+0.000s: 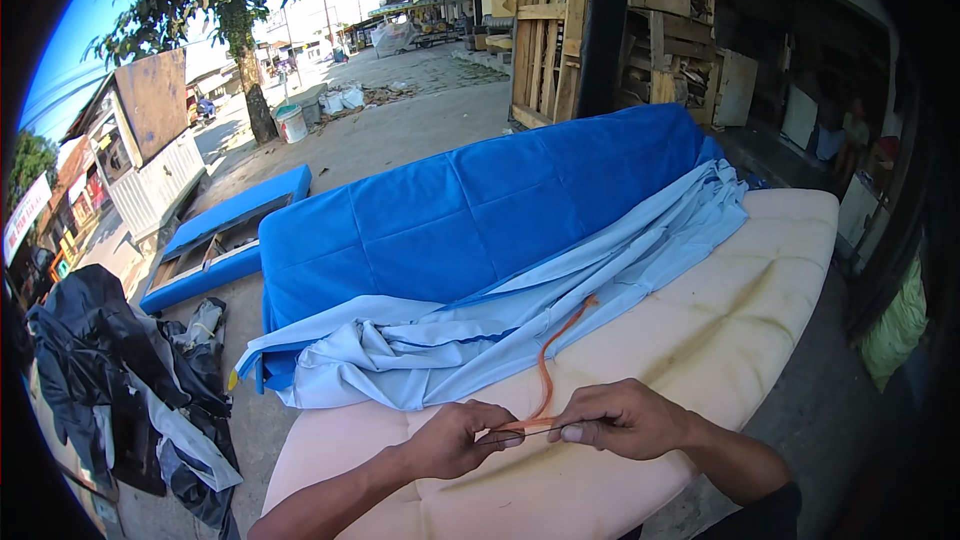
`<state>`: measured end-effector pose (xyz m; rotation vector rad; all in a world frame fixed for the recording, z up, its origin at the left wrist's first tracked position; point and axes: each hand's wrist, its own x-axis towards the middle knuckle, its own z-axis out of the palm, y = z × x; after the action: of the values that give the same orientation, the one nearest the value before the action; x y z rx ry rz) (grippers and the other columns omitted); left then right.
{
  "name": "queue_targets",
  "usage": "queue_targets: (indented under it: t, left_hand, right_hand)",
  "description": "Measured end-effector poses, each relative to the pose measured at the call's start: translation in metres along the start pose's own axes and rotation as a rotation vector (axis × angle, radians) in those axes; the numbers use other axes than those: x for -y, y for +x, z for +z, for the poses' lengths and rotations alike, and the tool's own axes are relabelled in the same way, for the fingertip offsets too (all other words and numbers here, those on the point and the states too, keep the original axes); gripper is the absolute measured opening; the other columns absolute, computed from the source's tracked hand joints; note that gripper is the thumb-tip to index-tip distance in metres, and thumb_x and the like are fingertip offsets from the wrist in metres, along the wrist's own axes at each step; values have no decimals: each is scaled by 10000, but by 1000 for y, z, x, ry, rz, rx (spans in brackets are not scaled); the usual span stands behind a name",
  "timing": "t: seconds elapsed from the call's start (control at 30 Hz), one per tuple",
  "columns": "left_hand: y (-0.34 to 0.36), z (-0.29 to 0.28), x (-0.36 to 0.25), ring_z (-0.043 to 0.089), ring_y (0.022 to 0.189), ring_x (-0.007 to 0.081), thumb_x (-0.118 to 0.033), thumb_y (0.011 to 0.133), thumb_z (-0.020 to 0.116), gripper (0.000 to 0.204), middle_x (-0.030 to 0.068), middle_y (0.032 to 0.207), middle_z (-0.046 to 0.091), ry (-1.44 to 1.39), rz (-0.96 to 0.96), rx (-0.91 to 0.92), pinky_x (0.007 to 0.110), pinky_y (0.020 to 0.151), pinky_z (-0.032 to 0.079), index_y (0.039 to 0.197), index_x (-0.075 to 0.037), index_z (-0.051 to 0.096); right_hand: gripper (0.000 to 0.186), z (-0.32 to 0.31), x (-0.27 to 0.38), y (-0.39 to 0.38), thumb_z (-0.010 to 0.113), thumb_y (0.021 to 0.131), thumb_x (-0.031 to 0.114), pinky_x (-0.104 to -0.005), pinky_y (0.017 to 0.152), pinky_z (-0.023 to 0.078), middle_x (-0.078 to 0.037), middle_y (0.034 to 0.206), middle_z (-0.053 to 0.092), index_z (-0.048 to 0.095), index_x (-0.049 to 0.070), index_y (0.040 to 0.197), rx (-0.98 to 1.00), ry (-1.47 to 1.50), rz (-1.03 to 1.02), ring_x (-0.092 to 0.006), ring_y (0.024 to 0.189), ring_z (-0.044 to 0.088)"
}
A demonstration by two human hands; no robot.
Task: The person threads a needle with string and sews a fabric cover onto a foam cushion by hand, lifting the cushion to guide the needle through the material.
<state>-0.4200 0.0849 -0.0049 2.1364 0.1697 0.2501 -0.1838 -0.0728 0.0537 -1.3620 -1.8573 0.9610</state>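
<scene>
on my feed, the left hand [468,435] pinches the orange cord [545,368], thumb against fingers; the right hand [622,420] pinches tight on a thin dark piece [532,433], needle or wire, i can't make out which. the cord trails over pale foam [745,290] to light blue cloth [400,355] beside the blue cushion [480,215].

Left hand [462,438]: we are pinching, fingers curled. Right hand [622,421]: we are pinching, just beside. Forearms [345,490], bare: converging from near.
</scene>
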Motion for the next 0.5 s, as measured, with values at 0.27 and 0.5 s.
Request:
queue_targets:
  t: [0.27, 0.5]
  left_hand:
    - [-37, -6, -2, 677, 863, 172, -159, 982, 654, 239, 80, 942, 702, -388, -552, -176, 306, 786, 570, 1112, 42, 664]
    - [-10, 11, -10, 700, 936, 245, -111, 973, 643, 159, 103, 942, 664, -1047, -496, -494, 431, 865, 622, 1079, 8, 647]
  right_hand:
    - [194, -74, -19, -68, 636, 978, 170, -296, 770, 470, -76, 895, 640, 731, 7, 1020, -745, -404, 64, -152, 821, 586]
    - [225, 27, -8, -41, 533, 1034, 143, -253, 612, 478, -34, 772, 593, 660, -5, 1146, -802, 147, 14, -94, 638, 557]
